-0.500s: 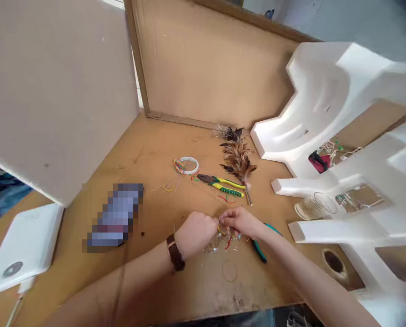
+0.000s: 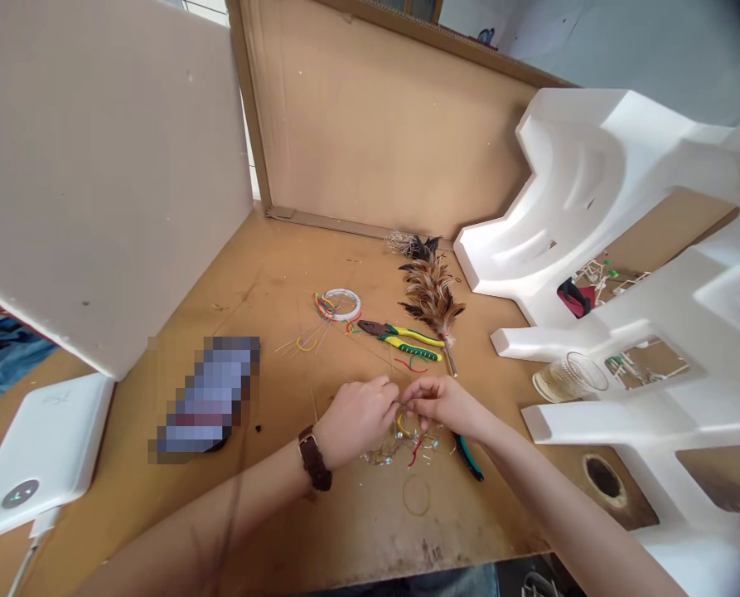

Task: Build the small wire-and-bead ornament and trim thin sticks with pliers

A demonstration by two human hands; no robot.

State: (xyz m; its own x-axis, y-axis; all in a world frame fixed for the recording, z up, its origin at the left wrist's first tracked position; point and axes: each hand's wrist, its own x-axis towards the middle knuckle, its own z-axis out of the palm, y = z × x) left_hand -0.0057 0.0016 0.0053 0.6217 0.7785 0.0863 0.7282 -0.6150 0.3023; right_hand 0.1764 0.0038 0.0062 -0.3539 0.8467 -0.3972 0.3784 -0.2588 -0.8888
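Both hands meet above the table, their fingertips pinched together almost touching. My left hand, wearing a brown-strapped watch, is closed on what looks like a thin wire; its fingertips are partly hidden. My right hand pinches the same thin piece from the other side. Just below the fingers lies a tangle of fine wire with clear beads, with a yellow wire and a short red wire in it. Teal-handled pliers lie partly under my right forearm.
Ahead are yellow-green pliers, a white ring with coloured wires and a feather duster. A blurred phone and white power bank lie left. White foam packing and a glass stand right.
My left hand has turned slightly, its fingers lifting and showing more. My right fingers have shifted a little. The beaded tangle is spread slightly more leftward; the view has moved slightly.
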